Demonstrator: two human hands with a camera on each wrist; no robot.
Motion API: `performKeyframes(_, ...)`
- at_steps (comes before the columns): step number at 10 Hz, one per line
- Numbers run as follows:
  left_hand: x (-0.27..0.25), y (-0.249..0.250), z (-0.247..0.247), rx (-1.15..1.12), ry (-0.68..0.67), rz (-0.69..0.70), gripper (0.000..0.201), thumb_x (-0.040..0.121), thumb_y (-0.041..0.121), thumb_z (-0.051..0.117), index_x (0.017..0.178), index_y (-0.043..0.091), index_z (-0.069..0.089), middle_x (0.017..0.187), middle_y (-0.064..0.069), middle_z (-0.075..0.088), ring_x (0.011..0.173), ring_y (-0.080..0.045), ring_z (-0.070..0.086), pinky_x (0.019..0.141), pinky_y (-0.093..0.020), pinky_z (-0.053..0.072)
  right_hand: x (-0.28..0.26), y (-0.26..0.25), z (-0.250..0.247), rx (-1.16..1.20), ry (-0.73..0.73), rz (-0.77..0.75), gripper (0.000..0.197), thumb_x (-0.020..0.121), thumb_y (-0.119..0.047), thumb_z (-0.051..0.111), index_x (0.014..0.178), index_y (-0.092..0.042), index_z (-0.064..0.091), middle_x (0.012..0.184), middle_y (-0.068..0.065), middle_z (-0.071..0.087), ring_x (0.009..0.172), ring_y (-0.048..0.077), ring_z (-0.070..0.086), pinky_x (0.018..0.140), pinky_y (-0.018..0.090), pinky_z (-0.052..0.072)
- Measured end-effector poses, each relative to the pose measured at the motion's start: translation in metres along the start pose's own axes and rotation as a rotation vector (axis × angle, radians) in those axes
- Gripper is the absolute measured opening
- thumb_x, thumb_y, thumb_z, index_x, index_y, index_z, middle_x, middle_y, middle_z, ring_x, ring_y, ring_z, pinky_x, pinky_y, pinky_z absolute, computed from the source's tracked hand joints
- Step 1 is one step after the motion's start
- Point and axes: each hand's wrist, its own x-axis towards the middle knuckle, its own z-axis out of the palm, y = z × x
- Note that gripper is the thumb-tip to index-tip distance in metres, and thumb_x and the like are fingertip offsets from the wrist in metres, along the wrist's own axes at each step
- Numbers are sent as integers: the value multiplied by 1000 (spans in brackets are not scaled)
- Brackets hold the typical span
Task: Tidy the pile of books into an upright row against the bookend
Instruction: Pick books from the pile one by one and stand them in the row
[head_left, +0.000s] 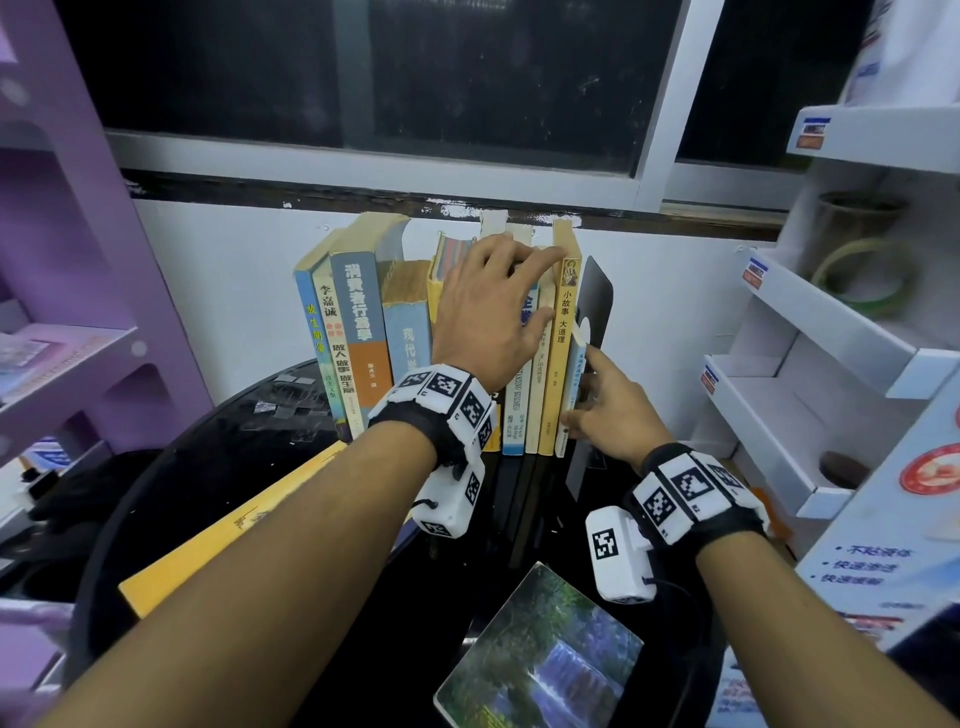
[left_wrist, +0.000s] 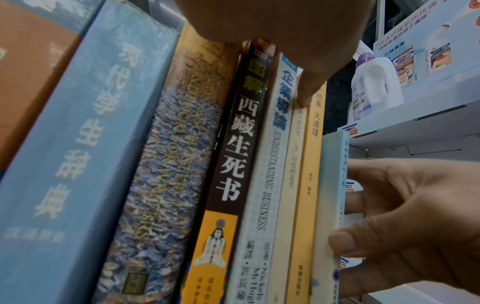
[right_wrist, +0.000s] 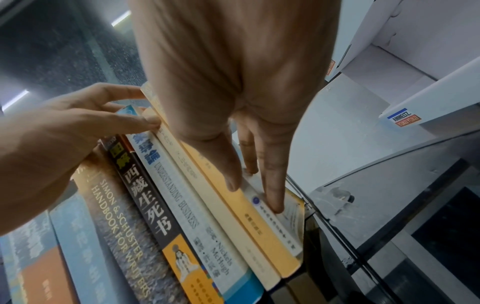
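Note:
A row of upright books (head_left: 363, 332) stands on the black round table (head_left: 208, 467) against the wall, ending at a black bookend (head_left: 597, 296) on the right. My left hand (head_left: 545, 283) lies over the tops of the right-hand books, fingers hooked behind them and thumb on a cream spine (left_wrist: 291, 164) beside the yellow book (head_left: 563, 332). My right hand (head_left: 582, 395) holds a thin light-blue book (head_left: 575, 374) upright between the yellow book and the bookend, thumb (left_wrist: 342, 240) on its spine, fingers along its right side. Two books lie flat: a yellow one (head_left: 218, 540) and a waterfall-cover one (head_left: 540, 660).
A purple shelf unit (head_left: 78, 312) stands at the left. White display shelves (head_left: 831, 338) with labels and a bottle (left_wrist: 376, 82) crowd the right side, close to the bookend. A window sill (head_left: 363, 192) runs above the books.

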Motion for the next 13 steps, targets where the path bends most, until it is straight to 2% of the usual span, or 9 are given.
performKeyframes(2, 0, -1, 0, 2, 5, -1, 53, 82, 38, 64, 133, 30, 50, 113, 5, 54, 117, -17, 41, 101, -33, 35, 4, 1, 4, 39, 17, -10, 83, 86, 8, 63, 148, -34, 28, 131, 6, 60, 103, 21, 68, 83, 45, 59)
performKeyframes(4, 0, 0, 0, 3, 9, 1, 53, 82, 37, 64, 133, 29, 50, 113, 5, 54, 117, -17, 42, 100, -33, 36, 10, 8, 6, 64, 6, 4, 86, 84, 9, 64, 148, -36, 28, 133, 6, 59, 97, 18, 70, 77, 38, 61)
performKeyframes(5, 0, 1, 1, 1, 5, -2, 53, 82, 37, 64, 133, 30, 50, 114, 5, 54, 118, -17, 42, 101, -34, 36, 9, 12, 6, 67, 4, 15, 84, 85, 7, 65, 149, -34, 28, 132, 6, 59, 97, 18, 70, 76, 38, 61)
performKeyframes(7, 0, 1, 0, 1, -2, -6, 53, 83, 38, 64, 133, 30, 49, 115, 5, 54, 119, -18, 41, 102, -34, 35, 11, 14, 6, 60, -17, 9, 86, 86, 7, 63, 150, -36, 25, 137, 5, 57, 100, 18, 69, 82, 44, 59)
performKeyframes(10, 0, 2, -2, -6, -1, 1, 53, 83, 36, 64, 133, 30, 49, 116, 5, 54, 120, -17, 40, 101, -33, 34, 7, 15, 5, 31, -63, -11, 88, 86, 5, 64, 152, -34, 20, 142, 3, 52, 102, 17, 68, 87, 40, 58)
performKeyframes(11, -1, 0, -3, -15, -33, 12, 56, 82, 36, 64, 136, 30, 47, 122, 6, 53, 127, -19, 38, 105, -35, 33, 6, 13, 1, 6, -74, 6, 85, 86, 0, 67, 151, -31, 23, 142, 2, 52, 104, 18, 68, 90, 42, 57)
performKeyframes(12, 0, -1, -8, -19, -86, 18, 61, 80, 35, 65, 138, 29, 44, 128, 6, 51, 132, -21, 36, 109, -40, 32, -1, 9, -6, -48, -52, 45, 72, 85, -10, 70, 146, -26, 34, 139, -1, 54, 109, 20, 65, 95, 43, 54)
performKeyframes(13, 2, 3, -19, -64, -139, 8, 62, 80, 31, 65, 138, 28, 45, 131, 4, 50, 132, -20, 35, 111, -40, 30, -12, 6, -15, -58, -63, 86, 59, 85, -15, 72, 136, -23, 44, 124, 1, 64, 108, 19, 64, 96, 43, 53)
